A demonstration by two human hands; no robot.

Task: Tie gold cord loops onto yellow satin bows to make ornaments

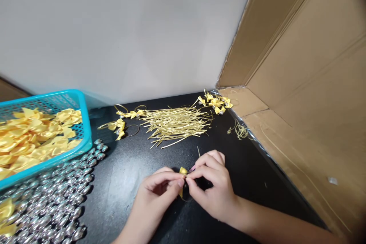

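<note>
Over the near part of the black table, my left hand (pixel 158 188) pinches a small yellow ribbon bow (pixel 183 170) between thumb and fingertips. My right hand (pixel 214 183) meets it there, thumb and index finger closed at the bow's middle, on a thin gold cord (pixel 198 152) whose end pokes up behind the fingers. Something small and pink (pixel 192 169) shows by the right fingers; I cannot tell what it is. Most of the bow is covered by the fingertips. Beyond both hands lies a pile of cut gold cords (pixel 177 124).
A turquoise basket (pixel 88 122) of yellow bows stands at the left, with many silver beads (pixel 54 206) spread before it. Bows with beads and cord loops lie at back left (pixel 120 126) and back right (pixel 219 103). Tangled cord scraps (pixel 240 130) sit near the cardboard (pixel 309 65) side.
</note>
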